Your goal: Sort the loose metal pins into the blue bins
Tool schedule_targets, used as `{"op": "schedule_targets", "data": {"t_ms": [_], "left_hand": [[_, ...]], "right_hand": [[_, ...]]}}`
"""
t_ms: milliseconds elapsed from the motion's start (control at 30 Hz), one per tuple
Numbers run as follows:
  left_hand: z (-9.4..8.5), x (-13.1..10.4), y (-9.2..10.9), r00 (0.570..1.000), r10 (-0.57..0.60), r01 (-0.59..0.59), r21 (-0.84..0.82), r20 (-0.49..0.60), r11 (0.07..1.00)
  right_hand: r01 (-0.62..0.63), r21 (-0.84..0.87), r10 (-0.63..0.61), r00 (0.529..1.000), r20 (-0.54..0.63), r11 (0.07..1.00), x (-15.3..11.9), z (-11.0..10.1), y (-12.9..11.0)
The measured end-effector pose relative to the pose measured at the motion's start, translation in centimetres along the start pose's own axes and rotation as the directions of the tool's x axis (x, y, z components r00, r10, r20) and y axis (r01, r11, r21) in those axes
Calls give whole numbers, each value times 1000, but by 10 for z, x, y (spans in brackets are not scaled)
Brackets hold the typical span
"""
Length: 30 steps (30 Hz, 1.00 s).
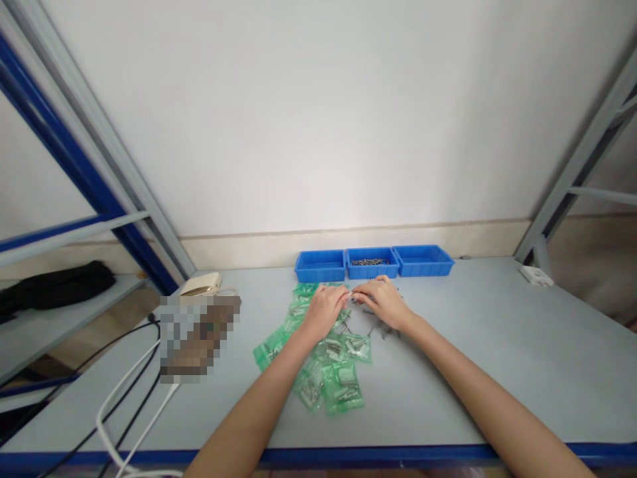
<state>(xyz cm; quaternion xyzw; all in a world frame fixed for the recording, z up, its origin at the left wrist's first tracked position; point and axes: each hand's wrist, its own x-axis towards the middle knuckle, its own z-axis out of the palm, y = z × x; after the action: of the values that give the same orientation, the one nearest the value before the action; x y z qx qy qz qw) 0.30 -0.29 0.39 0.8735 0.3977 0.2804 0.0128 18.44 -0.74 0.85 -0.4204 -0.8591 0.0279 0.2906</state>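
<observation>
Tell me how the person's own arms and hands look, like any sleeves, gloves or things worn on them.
The left hand and right hand wear no gloves. The left forearm and right forearm show no sleeve, watch or bracelet. Rings are too small to judge.

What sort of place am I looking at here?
Probably a workbench for packing or sorting small hardware: three blue bins in a row, one holding metal pieces, and green plastic packets of small parts spread on the grey table.
</observation>
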Motion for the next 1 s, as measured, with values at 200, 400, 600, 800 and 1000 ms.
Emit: {"op": "schedule_targets", "data": {"t_ms": [200,400,600,800,1000], "left_hand": [[0,0,-1,1000,-2,2,15,9,1000],[-2,1,-2,999,-49,49,-66,3,997],[-3,3,-6,992,-116,106,-178,-47,978],[-1,2,-9,987,-147,147,-4,-67,989],[-6,3,-10,963,-207,225,92,-173,970]], "right_hand": [[39,-36,-39,999,-13,999,1,-1,2],[50,9,-50,999,-10,999,6,-6,-2],[40,-41,-40,999,15,998,22,-8,4],[-234,-311,165,958,-233,921,50,-26,30],[17,-211,-3,998,64,977,22,-14,4]]}}
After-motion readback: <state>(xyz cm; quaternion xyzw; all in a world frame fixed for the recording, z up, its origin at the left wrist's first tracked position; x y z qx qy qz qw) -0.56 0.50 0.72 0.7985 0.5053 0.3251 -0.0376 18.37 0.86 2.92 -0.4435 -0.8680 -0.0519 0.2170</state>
